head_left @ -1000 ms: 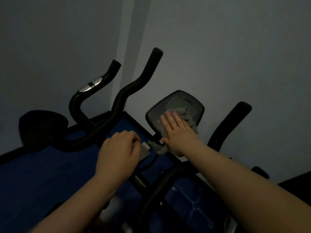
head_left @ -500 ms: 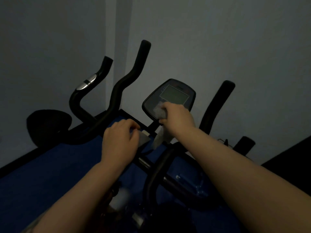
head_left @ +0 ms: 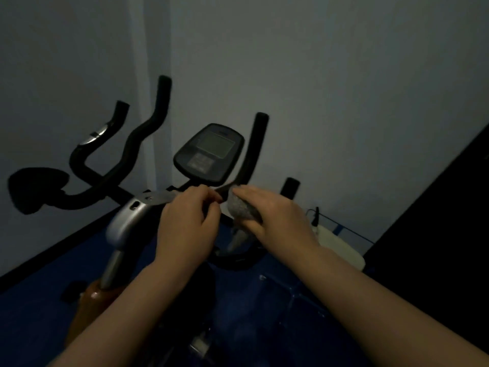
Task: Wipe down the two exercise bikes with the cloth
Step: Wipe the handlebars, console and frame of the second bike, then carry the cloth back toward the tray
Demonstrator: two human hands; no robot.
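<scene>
At frame centre, right hand (head_left: 277,215) grips the grey cloth (head_left: 242,210) against the handlebar (head_left: 251,152), which rises upright; left hand (head_left: 185,223) curls around the bike's crossbar (head_left: 156,196), below the console (head_left: 209,154).

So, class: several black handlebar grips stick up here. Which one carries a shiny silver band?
The leftmost grip, nearest the left wall. It alone has a silver band; the taller grip beside it and the grip right of the console are plain black.
</scene>
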